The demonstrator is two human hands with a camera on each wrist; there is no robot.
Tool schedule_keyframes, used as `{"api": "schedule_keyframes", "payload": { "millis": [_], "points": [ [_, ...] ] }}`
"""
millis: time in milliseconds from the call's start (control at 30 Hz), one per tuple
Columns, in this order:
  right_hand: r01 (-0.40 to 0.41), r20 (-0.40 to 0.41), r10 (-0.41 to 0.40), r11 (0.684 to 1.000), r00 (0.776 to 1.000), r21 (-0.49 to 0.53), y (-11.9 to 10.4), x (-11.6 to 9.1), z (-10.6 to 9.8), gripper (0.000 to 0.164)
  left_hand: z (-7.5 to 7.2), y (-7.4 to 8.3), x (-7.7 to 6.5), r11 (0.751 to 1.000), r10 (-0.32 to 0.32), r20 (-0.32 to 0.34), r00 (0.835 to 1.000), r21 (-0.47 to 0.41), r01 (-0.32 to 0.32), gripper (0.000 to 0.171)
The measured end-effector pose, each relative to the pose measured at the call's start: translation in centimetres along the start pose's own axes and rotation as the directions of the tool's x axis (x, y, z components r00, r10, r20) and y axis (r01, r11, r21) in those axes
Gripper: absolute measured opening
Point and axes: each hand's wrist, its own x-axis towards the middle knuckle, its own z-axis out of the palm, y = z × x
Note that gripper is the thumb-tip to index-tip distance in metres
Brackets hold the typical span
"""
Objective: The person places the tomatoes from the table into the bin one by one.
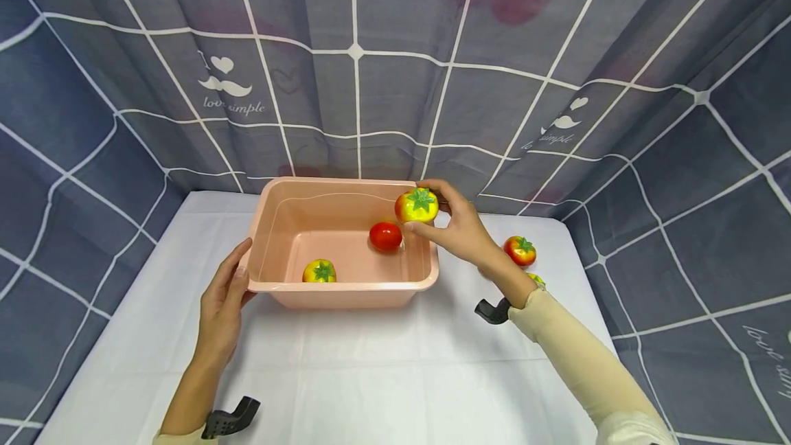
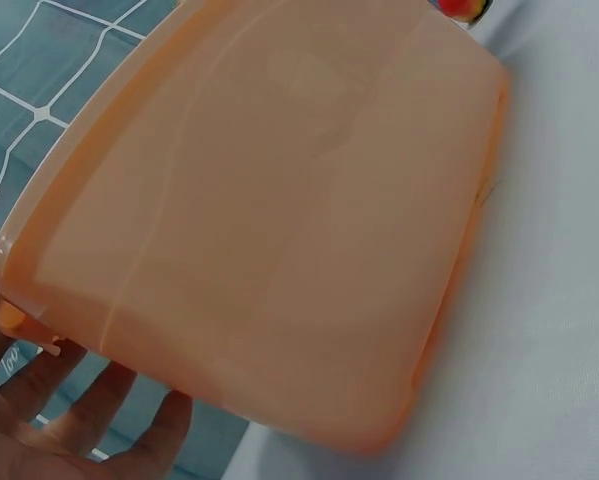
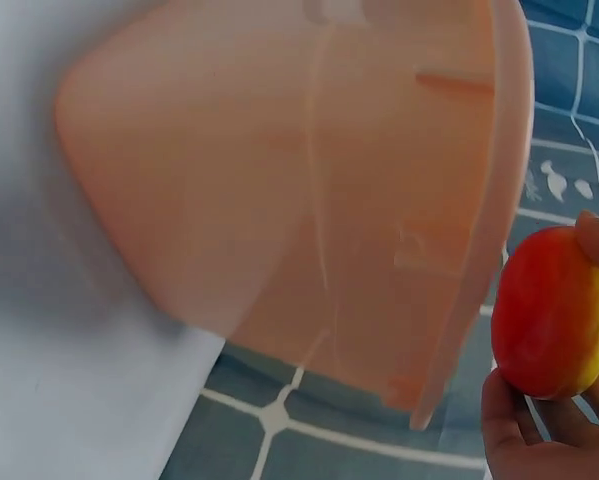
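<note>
A pink plastic basin (image 1: 346,287) stands on the white-covered table. My left hand (image 1: 222,301) grips its left rim, fingers curled beneath the edge in the left wrist view. In my right hand (image 1: 460,232) is a red-and-yellow tomato (image 1: 415,206) with a green leafy top, pinched between thumb and fingers over the basin's right end. The right wrist view shows this tomato (image 3: 549,310) beside the basin's rim. Inside the basin lie a plain red tomato (image 1: 386,237), toward the right, and a yellowish tomato (image 1: 319,271) near the front wall, partly hidden by it.
Right of the basin, a red tomato with a green top (image 1: 520,250) rests on the white tablecloth (image 1: 371,376). Another tomato (image 1: 537,280) is mostly hidden behind my right forearm. A grey checked curtain (image 1: 395,101) encloses the table at the back and sides.
</note>
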Motion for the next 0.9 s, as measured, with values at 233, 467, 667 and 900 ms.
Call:
{"api": "schedule_keyframes", "payload": {
  "millis": [233, 467, 667, 900],
  "points": [
    [0.097, 0.097, -0.091, 0.993, 0.991, -0.068, -0.9, 1.1, 1.7, 0.071, 0.0, 0.0, 0.0, 0.999, 0.001, 0.001, 1.0, 0.039, -0.001, 0.049],
    [0.115, 0.188, -0.101, 0.991, 0.977, -0.064, -1.5, 1.9, 3.1, 0.07, -0.1, 0.1, 0.0, 1.0, 0.002, 0.007, 1.0, 0.012, -0.002, 0.049],
    [0.119, 0.233, -0.09, 0.986, 0.968, -0.113, -2.1, 2.2, 4.2, 0.071, -0.2, 0.1, -0.1, 1.0, 0.009, -0.004, 1.0, 0.027, -0.009, 0.048],
    [0.121, 0.272, -0.084, 0.985, 0.959, -0.122, -2.6, 3.0, 5.2, 0.071, -0.1, 0.0, 0.0, 1.0, 0.008, 0.005, 1.0, 0.012, -0.008, 0.048]
  ]
}}
